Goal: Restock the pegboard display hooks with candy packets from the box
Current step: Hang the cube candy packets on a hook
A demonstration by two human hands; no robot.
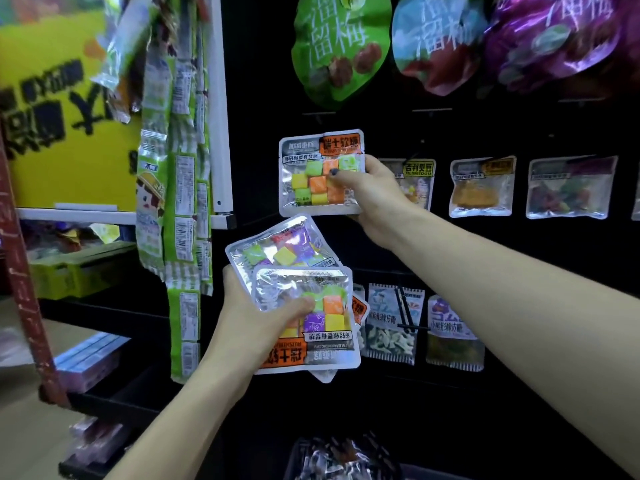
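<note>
Right hand [372, 195]: pinching upright 瑞士软糖 soft-candy packet [320, 173], held up at black pegboard [256, 98]
Left hand [256, 320]: gripping stack of packets [304, 313], orange 瑞士软糖 label upside down
Neighbouring hook: 吉利贝豆 packet [417, 181]
Upper row: 溜梅 bags [341, 46]

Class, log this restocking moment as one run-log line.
right hand: holds upright candy packet at pegboard | left hand: grips stack of packets | hanging: not confirmed

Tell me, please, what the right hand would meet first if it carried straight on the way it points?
Probably the black pegboard: the right hand holds a candy packet up and leftward towards it. Depth is unclear.
</note>
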